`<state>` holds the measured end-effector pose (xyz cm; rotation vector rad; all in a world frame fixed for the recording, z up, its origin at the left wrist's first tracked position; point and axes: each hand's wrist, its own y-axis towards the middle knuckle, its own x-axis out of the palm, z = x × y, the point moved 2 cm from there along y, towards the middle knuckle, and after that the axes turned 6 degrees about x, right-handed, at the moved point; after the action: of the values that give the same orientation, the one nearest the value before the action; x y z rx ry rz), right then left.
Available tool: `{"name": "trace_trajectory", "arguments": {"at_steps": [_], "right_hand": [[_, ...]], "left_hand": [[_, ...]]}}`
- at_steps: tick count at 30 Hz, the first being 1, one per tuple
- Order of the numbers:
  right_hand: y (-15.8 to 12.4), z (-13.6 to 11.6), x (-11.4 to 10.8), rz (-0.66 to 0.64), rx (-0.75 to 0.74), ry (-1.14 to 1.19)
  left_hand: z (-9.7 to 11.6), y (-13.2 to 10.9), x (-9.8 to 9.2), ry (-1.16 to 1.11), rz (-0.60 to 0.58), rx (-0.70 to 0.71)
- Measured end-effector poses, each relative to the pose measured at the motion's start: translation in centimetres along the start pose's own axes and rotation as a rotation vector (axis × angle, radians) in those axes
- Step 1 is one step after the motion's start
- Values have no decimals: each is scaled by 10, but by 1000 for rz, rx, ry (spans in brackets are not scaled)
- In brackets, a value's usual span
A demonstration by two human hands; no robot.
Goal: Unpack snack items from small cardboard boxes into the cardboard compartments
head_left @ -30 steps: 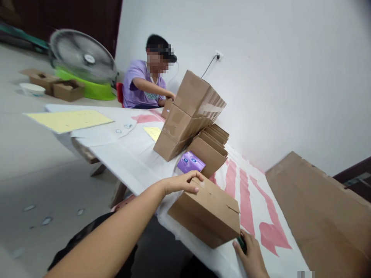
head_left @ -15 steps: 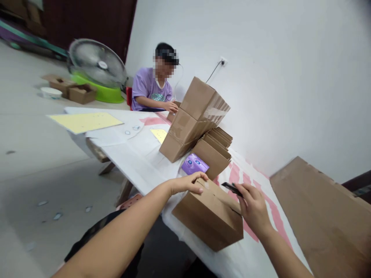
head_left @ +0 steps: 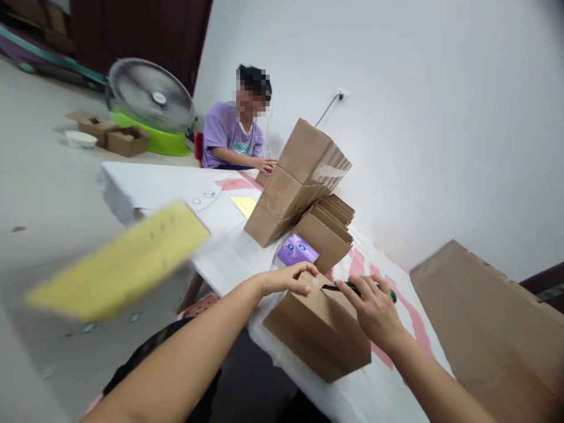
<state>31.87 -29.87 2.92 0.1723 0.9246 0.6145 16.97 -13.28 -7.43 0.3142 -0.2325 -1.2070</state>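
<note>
A closed brown cardboard box [head_left: 312,338] sits tilted in view near the front edge of the table. My left hand [head_left: 293,280] grips its near left end, thumb on the top and fingers bent over the far side. In my right hand [head_left: 376,311] is a utility knife [head_left: 331,287] with a dark blade and a green-tipped handle. Its point is at the box top, close to the left fingers; whether it cuts in, I cannot tell. Just beyond the box lies a purple packet [head_left: 297,249] with eye-like prints.
Stacked cardboard boxes [head_left: 282,194] and folded cartons [head_left: 324,232] stand beyond. A blurred yellow sheet [head_left: 118,264] hangs off the table's left side. Across the white-covered table [head_left: 145,182] a person [head_left: 231,132] handles a small box. A large cardboard sheet [head_left: 489,317] is at right; a fan [head_left: 152,97] stands behind.
My right hand has brought the knife left and down onto the box top. The yellow sheet has slid off the table and is dropping. My left hand keeps its place.
</note>
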Motion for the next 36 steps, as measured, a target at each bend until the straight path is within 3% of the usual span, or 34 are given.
{"name": "trace_trajectory", "arguments": {"at_steps": [6,10,12,15,20,24,31,36], "right_hand": [[-66,34,-2,-119,199,55],[-92,46,2,-100,341,146],[-87,43,2,-72,375,193],[-57,28,0,-36,349,228],[7,-9,4,-14,198,199],[29,-23,9,-40,95,125],[4,-1,-16,-202,-53,18],[-56,34,-21,-322,183,137]], "left_hand": [[1,-3,4,-156,-2,-43],[-1,-3,6,-174,15,-43],[0,-2,6,-162,19,-50],[3,-2,7,-166,8,-65],[4,0,8,-167,-15,-14],[3,0,7,-163,-15,-3],[7,-3,5,-90,5,-26],[5,-2,6,-155,-7,-39]]}}
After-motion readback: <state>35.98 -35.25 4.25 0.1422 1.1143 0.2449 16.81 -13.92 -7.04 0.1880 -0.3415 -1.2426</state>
